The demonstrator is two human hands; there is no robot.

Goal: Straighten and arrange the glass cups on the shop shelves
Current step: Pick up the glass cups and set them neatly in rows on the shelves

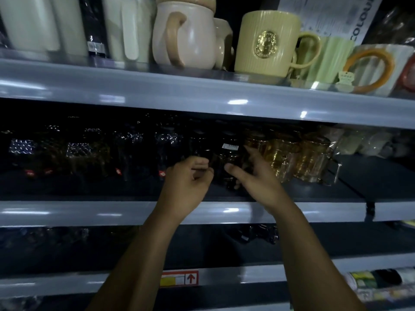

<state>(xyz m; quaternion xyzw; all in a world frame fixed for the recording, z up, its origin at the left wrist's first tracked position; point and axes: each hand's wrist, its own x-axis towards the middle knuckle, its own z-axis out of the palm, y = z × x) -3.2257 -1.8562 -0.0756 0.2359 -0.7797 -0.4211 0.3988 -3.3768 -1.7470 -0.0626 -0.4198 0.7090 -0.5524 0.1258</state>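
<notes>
Head camera looks up at three grey metal shelves: the top shelf, the middle shelf and the lower shelf.

On the top shelf I count four ceramic mugs I can tell apart:
- a beige round mug with a tan handle
- a pale yellow ribbed mug with a gold emblem
- a light green ribbed mug
- a white mug with an orange ring handle

The cream vessels to their left are too blurred for me to count.

On the middle shelf, right of centre, I make out three amber glass mugs standing close together and overlapping. A row of dark glass cups fills the left part, too dim for a count.

One dark brown glass cup stands near the front of the middle shelf, just left of the amber group, between my two hands. Both forearms reach up from below.

The right hand holds this cup, thumb across its front and fingers going round its right side. The left hand sits at the cup's left side with fingers curled inward. I cannot tell whether it grips anything.

One red and yellow shelf label with an arrow sits on the lower shelf's front. One white barcode sticker is on the held cup. Four small red tags dot the dark row.
</notes>
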